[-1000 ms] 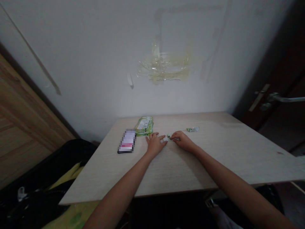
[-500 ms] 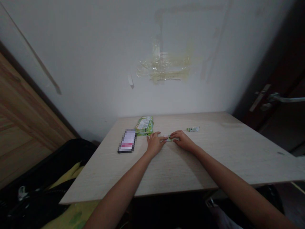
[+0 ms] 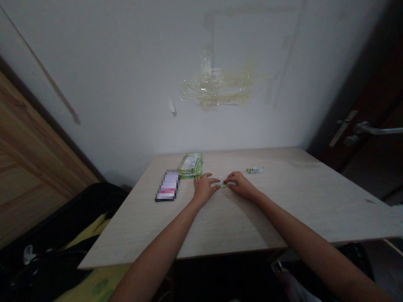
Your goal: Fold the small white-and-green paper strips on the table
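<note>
Both of my hands rest on a pale wooden table (image 3: 239, 218) near its far side. My left hand (image 3: 204, 188) and my right hand (image 3: 241, 184) meet over a small green-and-white wrapper (image 3: 222, 182), pinching it between their fingertips and pressing it flat on the tabletop. Most of the wrapper is hidden by my fingers. Just beyond my left hand lies a stack of green-and-white packets (image 3: 191, 165). A second small folded wrapper piece (image 3: 254, 170) lies to the right of my right hand, apart from it.
A phone (image 3: 168, 191) lies flat left of my left hand. The table stands against a white wall with old tape marks (image 3: 217, 86). A dark door with a metal handle (image 3: 367, 128) is at the right. A black bag (image 3: 47, 251) lies at the lower left.
The fingertips have shifted slightly on the wrapper, which looks flatter and smaller between them. The arms and the other objects have stayed in place.
</note>
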`<action>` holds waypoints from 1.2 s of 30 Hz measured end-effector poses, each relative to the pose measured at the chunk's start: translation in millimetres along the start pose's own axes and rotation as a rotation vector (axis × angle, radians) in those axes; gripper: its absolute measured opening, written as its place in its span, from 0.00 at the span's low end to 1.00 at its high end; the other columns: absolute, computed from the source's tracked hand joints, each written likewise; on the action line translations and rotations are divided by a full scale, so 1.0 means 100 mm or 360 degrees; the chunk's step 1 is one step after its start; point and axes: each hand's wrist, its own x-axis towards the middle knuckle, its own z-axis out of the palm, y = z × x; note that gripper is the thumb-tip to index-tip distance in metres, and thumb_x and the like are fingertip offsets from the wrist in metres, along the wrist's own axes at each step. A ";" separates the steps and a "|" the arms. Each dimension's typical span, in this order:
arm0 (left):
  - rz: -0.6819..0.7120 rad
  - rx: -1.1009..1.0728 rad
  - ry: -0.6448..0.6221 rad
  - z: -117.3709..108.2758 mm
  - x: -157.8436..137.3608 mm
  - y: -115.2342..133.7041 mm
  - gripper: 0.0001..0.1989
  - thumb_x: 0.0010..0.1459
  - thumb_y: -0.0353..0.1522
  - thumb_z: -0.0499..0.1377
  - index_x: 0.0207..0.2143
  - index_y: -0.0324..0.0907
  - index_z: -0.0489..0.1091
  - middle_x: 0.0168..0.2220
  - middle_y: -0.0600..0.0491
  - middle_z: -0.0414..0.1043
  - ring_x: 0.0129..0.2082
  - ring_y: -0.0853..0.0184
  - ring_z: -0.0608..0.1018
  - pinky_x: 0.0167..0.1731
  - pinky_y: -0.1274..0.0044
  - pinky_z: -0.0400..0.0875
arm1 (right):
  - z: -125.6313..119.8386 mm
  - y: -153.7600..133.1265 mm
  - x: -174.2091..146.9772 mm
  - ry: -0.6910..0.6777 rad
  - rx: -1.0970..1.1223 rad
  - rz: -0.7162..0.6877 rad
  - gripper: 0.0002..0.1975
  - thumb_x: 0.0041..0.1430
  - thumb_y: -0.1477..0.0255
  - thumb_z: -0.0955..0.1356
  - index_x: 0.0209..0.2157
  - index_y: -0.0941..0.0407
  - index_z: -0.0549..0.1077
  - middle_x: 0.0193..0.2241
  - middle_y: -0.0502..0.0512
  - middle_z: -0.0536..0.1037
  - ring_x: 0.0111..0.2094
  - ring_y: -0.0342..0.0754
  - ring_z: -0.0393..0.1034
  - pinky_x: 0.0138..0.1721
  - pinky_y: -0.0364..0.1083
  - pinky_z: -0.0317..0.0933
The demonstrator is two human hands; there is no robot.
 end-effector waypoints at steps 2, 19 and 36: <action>-0.0007 0.0003 0.0004 0.01 0.01 -0.02 0.15 0.55 0.43 0.66 0.46 0.58 0.78 0.58 0.54 0.70 0.58 0.56 0.67 0.60 0.64 0.55 | 0.00 0.00 0.00 -0.0010 0.0006 0.0030 0.12 0.56 0.77 0.69 0.41 0.54 0.81 0.40 0.58 0.78 0.46 0.53 0.69 0.53 0.53 0.62; -0.0018 0.0011 0.0046 -0.01 0.01 -0.02 0.12 0.56 0.44 0.64 0.42 0.55 0.81 0.55 0.52 0.72 0.56 0.57 0.69 0.58 0.66 0.57 | 0.02 0.04 0.00 -0.0003 0.0023 0.0080 0.10 0.56 0.73 0.71 0.40 0.53 0.81 0.39 0.58 0.77 0.46 0.53 0.68 0.53 0.53 0.61; 0.0041 -0.0016 -0.0005 0.01 0.04 -0.05 0.12 0.57 0.45 0.63 0.42 0.55 0.81 0.54 0.52 0.73 0.57 0.56 0.68 0.58 0.65 0.57 | -0.02 -0.03 0.05 0.0016 -0.0144 0.0079 0.06 0.57 0.70 0.71 0.34 0.54 0.82 0.34 0.57 0.80 0.41 0.53 0.71 0.48 0.50 0.61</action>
